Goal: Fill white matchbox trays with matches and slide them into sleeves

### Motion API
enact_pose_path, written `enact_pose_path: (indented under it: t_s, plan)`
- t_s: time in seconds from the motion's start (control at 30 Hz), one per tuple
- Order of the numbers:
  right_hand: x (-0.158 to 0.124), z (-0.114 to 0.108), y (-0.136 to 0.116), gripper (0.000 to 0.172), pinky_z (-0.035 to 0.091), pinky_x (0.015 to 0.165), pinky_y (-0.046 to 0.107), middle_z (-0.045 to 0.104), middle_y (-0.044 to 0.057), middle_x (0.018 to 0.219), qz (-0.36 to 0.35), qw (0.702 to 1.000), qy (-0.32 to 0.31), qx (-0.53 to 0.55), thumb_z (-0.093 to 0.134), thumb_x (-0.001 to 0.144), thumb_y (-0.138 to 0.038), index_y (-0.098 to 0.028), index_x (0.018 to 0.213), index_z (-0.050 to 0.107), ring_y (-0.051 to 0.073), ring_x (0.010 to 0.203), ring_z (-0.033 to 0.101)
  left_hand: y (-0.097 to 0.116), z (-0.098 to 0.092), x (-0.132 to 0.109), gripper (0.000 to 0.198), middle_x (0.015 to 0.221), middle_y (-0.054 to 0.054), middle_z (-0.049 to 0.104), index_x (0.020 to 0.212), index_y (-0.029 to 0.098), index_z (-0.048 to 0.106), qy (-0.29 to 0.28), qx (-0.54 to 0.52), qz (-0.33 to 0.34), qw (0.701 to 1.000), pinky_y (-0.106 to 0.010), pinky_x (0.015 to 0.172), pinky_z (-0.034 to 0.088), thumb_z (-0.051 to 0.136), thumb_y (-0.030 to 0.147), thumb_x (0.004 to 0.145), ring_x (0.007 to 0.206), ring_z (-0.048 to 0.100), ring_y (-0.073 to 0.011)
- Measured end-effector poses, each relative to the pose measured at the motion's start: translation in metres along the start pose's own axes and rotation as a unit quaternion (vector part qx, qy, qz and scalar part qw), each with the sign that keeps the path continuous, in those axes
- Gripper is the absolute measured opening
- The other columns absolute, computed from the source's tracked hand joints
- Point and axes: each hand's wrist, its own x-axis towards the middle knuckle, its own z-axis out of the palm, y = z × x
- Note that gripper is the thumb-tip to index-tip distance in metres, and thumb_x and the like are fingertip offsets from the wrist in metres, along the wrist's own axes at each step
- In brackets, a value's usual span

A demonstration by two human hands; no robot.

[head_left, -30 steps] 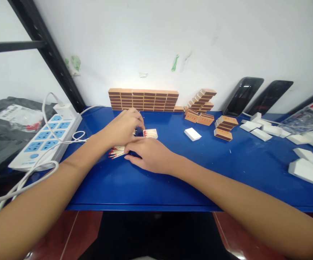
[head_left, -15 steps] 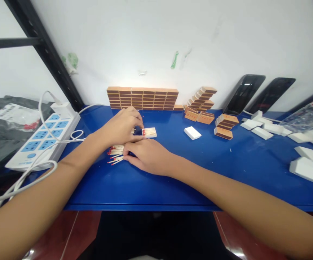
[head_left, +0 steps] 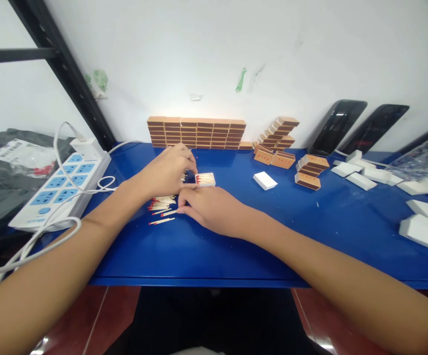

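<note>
My left hand arches over the table, its index finger and thumb closed about the left end of a small white matchbox tray. Inside that tray lie several red-tipped matches. A few more matches show in the gap under my left palm. Just in front, my right hand pinches the plain end of a match between thumb and forefinger. A pile of loose matches lies left of it, heads to the left, partly hidden by my left hand. Two stray matches rest nearer the table edge.
Matchboxes are stacked in a wall at the back, with looser stacks to their right. A white tray sits alone. More white trays lie right. A power strip with cables stands left; two phones lean behind.
My right hand has shifted slightly right, drawing a match out from the pile. Two matches now lie apart at the front. My left hand and the filled tray stay in place.
</note>
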Motion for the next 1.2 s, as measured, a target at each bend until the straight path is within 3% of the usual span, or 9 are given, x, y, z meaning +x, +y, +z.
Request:
enact_pose_path:
  t_s: [0.13,0.37,0.63,0.8,1.2]
  plan:
    - [-0.002,-0.002,-0.002,0.021,0.039,0.074,0.030,0.075,0.008,0.108,-0.024,1.000,0.013,0.002,0.055,0.113,-0.033,-0.016,0.111,0.068,0.020,0.093,0.069,0.001,-0.001,0.000,0.026,0.117,-0.011,0.076,0.099,0.021,0.085,-0.005,0.003,0.004,1.000,-0.048,0.102,0.046,0.077,0.045,0.092,0.117,0.061,-0.0320]
    - [-0.006,0.003,-0.017,0.027,0.035,0.068,0.032,0.079,0.009,0.097,-0.028,0.998,-0.041,-0.025,0.049,0.116,-0.036,-0.015,0.116,0.066,0.021,0.084,0.071,0.007,-0.002,-0.001,0.029,0.115,-0.009,0.075,0.095,0.023,0.085,0.000,0.009,0.000,1.000,-0.045,0.102,0.044,0.078,0.050,0.092,0.116,0.060,-0.0308]
    - [-0.006,0.008,-0.016,0.027,0.039,0.068,0.032,0.080,0.012,0.101,-0.022,0.999,-0.025,-0.025,0.053,0.114,-0.037,-0.014,0.121,0.065,0.024,0.087,0.074,0.006,-0.002,-0.001,0.029,0.114,-0.009,0.076,0.095,0.023,0.085,-0.001,0.004,0.003,1.000,-0.045,0.101,0.044,0.077,0.050,0.092,0.115,0.060,-0.0302]
    - [-0.005,0.005,-0.021,0.029,0.036,0.066,0.032,0.080,0.009,0.094,-0.023,0.998,-0.038,-0.036,0.048,0.116,-0.037,-0.015,0.111,0.067,0.023,0.083,0.074,0.005,-0.002,-0.001,0.027,0.114,-0.009,0.076,0.093,0.023,0.084,0.005,0.000,0.002,1.000,-0.046,0.102,0.044,0.078,0.050,0.091,0.116,0.060,-0.0310]
    - [-0.011,-0.010,-0.012,0.032,0.032,0.062,0.032,0.081,0.011,0.096,-0.017,0.991,-0.038,-0.128,0.046,0.116,-0.039,-0.014,0.118,0.066,0.022,0.079,0.074,0.004,-0.002,-0.001,0.029,0.117,-0.011,0.075,0.096,0.022,0.084,0.000,0.003,-0.001,1.000,-0.047,0.103,0.045,0.079,0.049,0.091,0.117,0.060,-0.0315]
